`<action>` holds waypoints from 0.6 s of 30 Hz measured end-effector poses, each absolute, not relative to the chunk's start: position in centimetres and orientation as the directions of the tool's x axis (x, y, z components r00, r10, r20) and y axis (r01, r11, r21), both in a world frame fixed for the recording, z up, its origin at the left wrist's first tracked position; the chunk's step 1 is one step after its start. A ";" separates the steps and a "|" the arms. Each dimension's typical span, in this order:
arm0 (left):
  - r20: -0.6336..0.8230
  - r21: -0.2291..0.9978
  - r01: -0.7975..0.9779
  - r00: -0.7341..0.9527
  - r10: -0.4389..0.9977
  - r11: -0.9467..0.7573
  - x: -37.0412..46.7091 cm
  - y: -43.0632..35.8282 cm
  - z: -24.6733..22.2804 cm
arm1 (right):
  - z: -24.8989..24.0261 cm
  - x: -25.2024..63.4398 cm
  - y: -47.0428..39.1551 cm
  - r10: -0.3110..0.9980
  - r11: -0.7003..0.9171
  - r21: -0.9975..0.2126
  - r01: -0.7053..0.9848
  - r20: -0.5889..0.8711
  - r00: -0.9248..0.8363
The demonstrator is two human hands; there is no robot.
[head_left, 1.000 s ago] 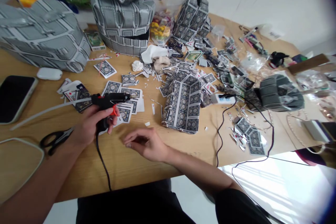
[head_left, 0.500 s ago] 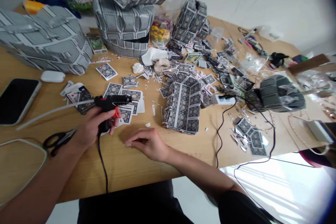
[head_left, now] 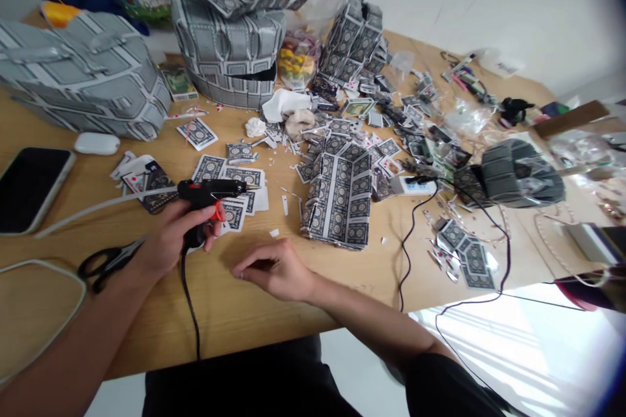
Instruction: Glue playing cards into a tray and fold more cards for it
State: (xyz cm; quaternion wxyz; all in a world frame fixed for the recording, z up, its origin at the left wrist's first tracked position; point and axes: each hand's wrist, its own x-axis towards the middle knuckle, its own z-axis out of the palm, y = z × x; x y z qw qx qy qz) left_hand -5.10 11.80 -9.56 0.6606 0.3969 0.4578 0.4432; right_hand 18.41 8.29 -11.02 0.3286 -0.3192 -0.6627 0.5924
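My left hand (head_left: 169,234) is wrapped around the grip of a black hot glue gun (head_left: 205,190) with an orange trigger. Its nozzle points right, over some playing cards (head_left: 233,214). A long white glue stick (head_left: 105,203) sticks out of the gun's rear. My right hand (head_left: 276,267) rests on the table with thumb and fingertips pinched together; whatever may be between them is hidden. Beyond it and to the right stands an open box woven from playing cards (head_left: 337,202). Scissors (head_left: 107,262) lie beside my left wrist, partly covered by it.
A phone (head_left: 34,186) and a white earbud case (head_left: 96,143) lie at the left. Grey bag-like pieces (head_left: 88,75) stand behind. Card scraps (head_left: 411,124) heap across the back. A power strip (head_left: 415,186) and black cable (head_left: 405,247) are on the right.
The glue gun's nozzle has shifted slightly to the right. My right hand stays pinched in nearly the same place.
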 end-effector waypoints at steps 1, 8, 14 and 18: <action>-0.255 0.929 -0.224 0.189 0.948 0.294 -5.1 11.8 -9.6 | -11.0 18.5 8.3 0.812 0.093 -0.995 0.037 0.054 -0.581; -0.270 0.924 -0.227 0.185 0.945 0.309 -5.1 11.7 -9.5 | -11.2 18.6 8.4 0.790 0.055 -0.997 0.055 0.010 -0.613; -0.270 0.925 -0.219 0.200 0.942 0.312 -5.2 11.8 -9.6 | -11.2 18.4 8.3 0.794 -0.070 -0.997 -0.026 -0.040 -0.606; -0.248 0.936 -0.200 0.211 0.946 0.290 -5.3 11.8 -9.7 | -11.5 18.2 8.1 0.809 -0.129 -0.986 -0.104 -0.044 -0.586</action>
